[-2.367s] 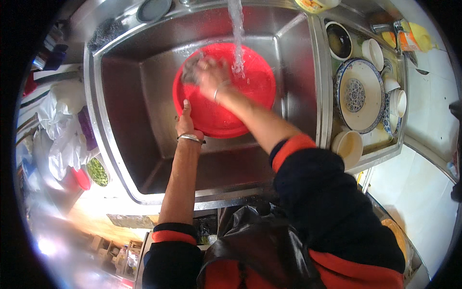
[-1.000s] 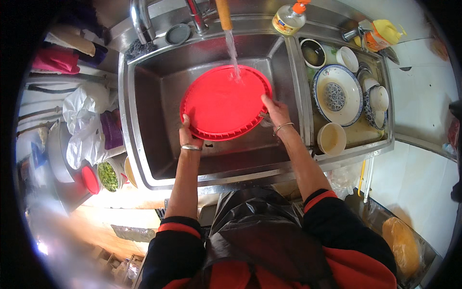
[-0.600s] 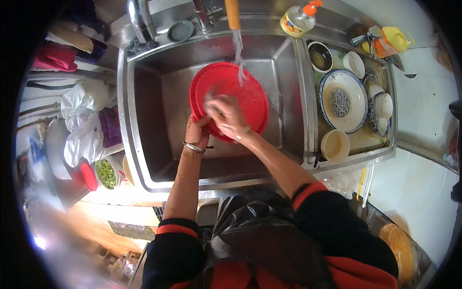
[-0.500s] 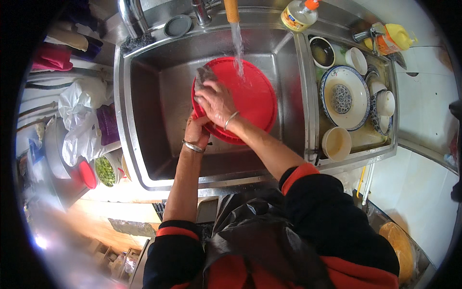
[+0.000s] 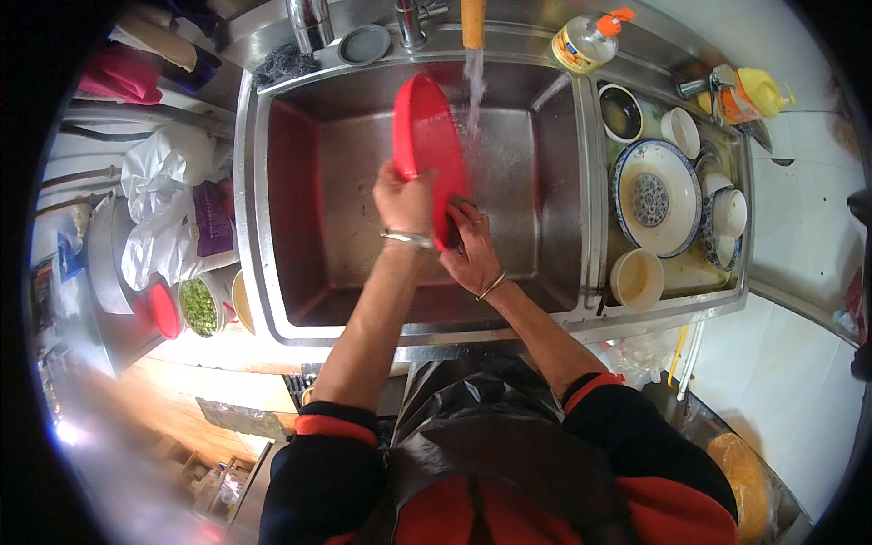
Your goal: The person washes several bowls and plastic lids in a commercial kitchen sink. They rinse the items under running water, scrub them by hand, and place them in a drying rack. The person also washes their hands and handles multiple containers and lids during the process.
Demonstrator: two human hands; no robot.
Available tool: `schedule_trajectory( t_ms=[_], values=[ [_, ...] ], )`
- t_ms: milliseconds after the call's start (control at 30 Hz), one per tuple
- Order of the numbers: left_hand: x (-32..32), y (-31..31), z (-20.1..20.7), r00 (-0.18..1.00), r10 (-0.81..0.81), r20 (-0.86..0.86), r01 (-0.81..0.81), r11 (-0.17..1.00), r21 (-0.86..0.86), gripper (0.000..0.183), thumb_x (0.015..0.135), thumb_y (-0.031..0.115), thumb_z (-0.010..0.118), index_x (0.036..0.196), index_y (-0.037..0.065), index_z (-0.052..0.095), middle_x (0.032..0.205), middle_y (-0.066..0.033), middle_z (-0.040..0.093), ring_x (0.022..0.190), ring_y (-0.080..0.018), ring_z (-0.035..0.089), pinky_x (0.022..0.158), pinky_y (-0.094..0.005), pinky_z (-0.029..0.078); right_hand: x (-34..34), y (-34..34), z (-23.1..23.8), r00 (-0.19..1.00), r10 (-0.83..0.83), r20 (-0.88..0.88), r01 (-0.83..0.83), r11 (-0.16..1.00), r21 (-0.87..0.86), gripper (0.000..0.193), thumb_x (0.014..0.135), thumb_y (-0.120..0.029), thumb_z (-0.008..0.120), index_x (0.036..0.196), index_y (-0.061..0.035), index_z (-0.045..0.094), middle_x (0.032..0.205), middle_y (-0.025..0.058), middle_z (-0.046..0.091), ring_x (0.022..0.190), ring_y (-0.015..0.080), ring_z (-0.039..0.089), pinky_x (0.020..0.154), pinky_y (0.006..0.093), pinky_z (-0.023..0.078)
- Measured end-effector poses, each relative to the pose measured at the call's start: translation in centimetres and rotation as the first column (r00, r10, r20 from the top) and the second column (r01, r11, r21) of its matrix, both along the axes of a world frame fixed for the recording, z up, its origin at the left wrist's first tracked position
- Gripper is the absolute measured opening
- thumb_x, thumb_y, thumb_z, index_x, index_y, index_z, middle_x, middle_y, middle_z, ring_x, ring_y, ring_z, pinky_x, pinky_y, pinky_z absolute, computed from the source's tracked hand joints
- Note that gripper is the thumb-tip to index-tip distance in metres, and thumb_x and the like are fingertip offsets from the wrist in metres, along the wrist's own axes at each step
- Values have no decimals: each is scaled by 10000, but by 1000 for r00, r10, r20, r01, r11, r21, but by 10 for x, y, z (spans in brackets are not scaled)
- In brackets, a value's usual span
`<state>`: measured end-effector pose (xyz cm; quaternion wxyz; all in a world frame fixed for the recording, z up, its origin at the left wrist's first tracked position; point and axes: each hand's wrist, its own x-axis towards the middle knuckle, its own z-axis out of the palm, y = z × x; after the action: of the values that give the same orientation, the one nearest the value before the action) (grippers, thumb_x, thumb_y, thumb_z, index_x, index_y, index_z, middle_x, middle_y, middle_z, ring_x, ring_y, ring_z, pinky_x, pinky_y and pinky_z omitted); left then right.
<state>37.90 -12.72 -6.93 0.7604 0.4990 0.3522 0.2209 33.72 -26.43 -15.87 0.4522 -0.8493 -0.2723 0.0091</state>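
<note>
My left hand [image 5: 405, 202] is closed on the rim of a round red plastic lid or shallow basin [image 5: 436, 136], which stands tilted nearly on edge above the sink [image 5: 354, 227]. At its lower right side my right hand [image 5: 472, 250] presses with bent fingers. A dark bit of cloth [image 5: 452, 222] shows between those fingers and the red plastic; most of it is hidden. Water [image 5: 474, 86] runs from an orange-brown spout [image 5: 472, 25] just right of the lid and falls into the sink.
Right of the basin, a tray [image 5: 595, 191] holds a patterned plate [image 5: 672, 173] and several bowls [image 5: 638, 279]. A pump bottle [image 5: 586, 44] stands on the back ledge, near a faucet [image 5: 411, 27], a round dark dish [image 5: 364, 44] and a scouring pad [image 5: 283, 65]. Chopped greens [image 5: 197, 307] sit at left.
The red lid has turned from lying face up to standing on edge. My left hand has moved up along its rim; my right hand has shifted down to its lower right side.
</note>
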Motion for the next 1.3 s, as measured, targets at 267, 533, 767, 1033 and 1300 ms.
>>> schedule_trajectory(
  t_ms=[267,533,767,1033,1300],
  values=[
    [4,-79,8,881,-447,-155,411,560,720,547,685,254,841,1110,15,592,995,-180,670,941,-241,649,816,-349,504,5,-6,9,721,98,-686,421,724,546,310,844,-102,644,1141,-34,590,1054,25,637,967,166,598,799,326,489],
    [-92,61,-41,899,-64,-433,-104,930,-353,682,777,221,768,1334,14,434,1333,-134,499,1159,-302,535,1016,-433,404,42,-54,31,461,184,-868,625,627,464,326,690,5,651,1014,-32,658,953,30,662,839,141,616,789,288,467],
    [-109,74,-71,995,75,-66,-99,813,-574,410,775,47,666,1174,44,569,1161,-109,627,1096,-303,574,1008,-483,429,35,-76,21,501,9,-865,276,946,170,277,770,-121,761,998,11,673,920,46,676,834,114,622,781,272,502],
    [-110,69,-79,994,-68,-81,10,824,-566,403,625,-22,605,1023,43,610,965,-85,649,950,-281,610,931,-433,471,50,15,54,865,215,-453,-30,924,381,133,832,-69,690,951,-23,652,838,15,656,771,74,598,683,243,497],
    [-97,64,-55,993,42,-113,-104,775,-623,452,565,-30,577,1011,33,612,942,-91,637,922,-297,606,934,-446,457,98,38,16,930,309,199,-242,922,-302,262,757,-6,601,986,-128,565,1033,113,559,984,356,527,888,451,426]
  ],
)
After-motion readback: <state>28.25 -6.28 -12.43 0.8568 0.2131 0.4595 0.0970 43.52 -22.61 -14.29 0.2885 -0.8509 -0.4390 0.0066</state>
